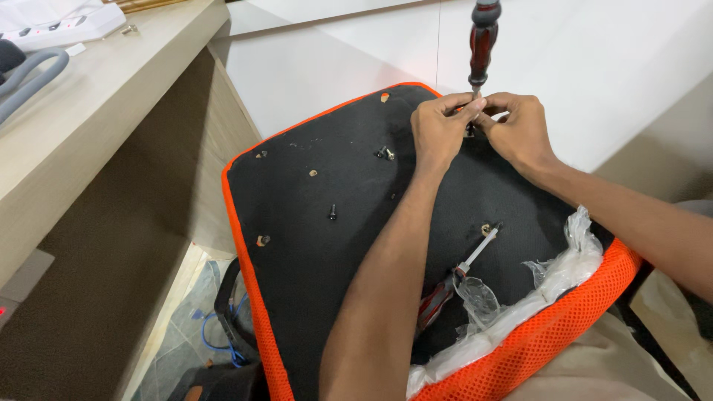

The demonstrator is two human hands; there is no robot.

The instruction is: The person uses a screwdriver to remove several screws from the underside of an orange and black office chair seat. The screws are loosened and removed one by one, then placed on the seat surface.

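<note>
Closest to me, across my lap, lies the upturned chair seat (319, 245), black underneath with an orange mesh edge, clear plastic wrap (549, 275) bunched at its near rim. On it, beside my left forearm, rests a spare screwdriver (453, 278) with a red-and-black handle. Further out stand loose screws: I count one black bolt (332, 213) alone and a pair (385, 153) together, plus about five brass inserts in the fabric. At the far edge my left hand (438, 134) and right hand (520, 130) are both closed in a fingertip pinch around the tip of the upright screwdriver (481, 44), which stands over a hole I cannot see; any screw there is hidden. I judge this goes best with the shaft kept plumb, the tip seated before turning. That makes two screwdrivers. Beyond is a white wall.
</note>
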